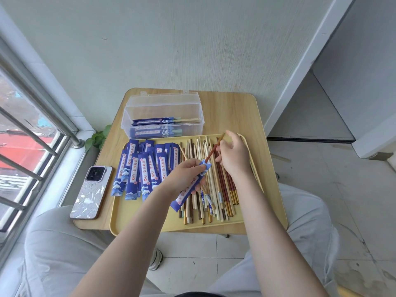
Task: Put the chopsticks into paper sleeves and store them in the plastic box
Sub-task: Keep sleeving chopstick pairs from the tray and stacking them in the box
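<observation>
My left hand (pixel 186 174) grips a blue paper sleeve (pixel 188 190) held slanting over the yellow tray (pixel 137 213). My right hand (pixel 232 156) pinches a red-brown chopstick (pixel 213 150) whose lower end sits in the sleeve's mouth. Several loose chopsticks (pixel 214 189) of mixed colours lie on the tray's right half. A pile of empty blue sleeves (pixel 143 168) lies on its left half. Behind the tray stands the clear plastic box (pixel 162 103), lid open, holding a few sleeved chopsticks (pixel 156 125).
A phone (pixel 92 191) lies face down on the small wooden table (pixel 231 112), left of the tray. A green plant (pixel 97 138) sits by the window rail on the left. A wall stands right behind the table. My knees are below the table's near edge.
</observation>
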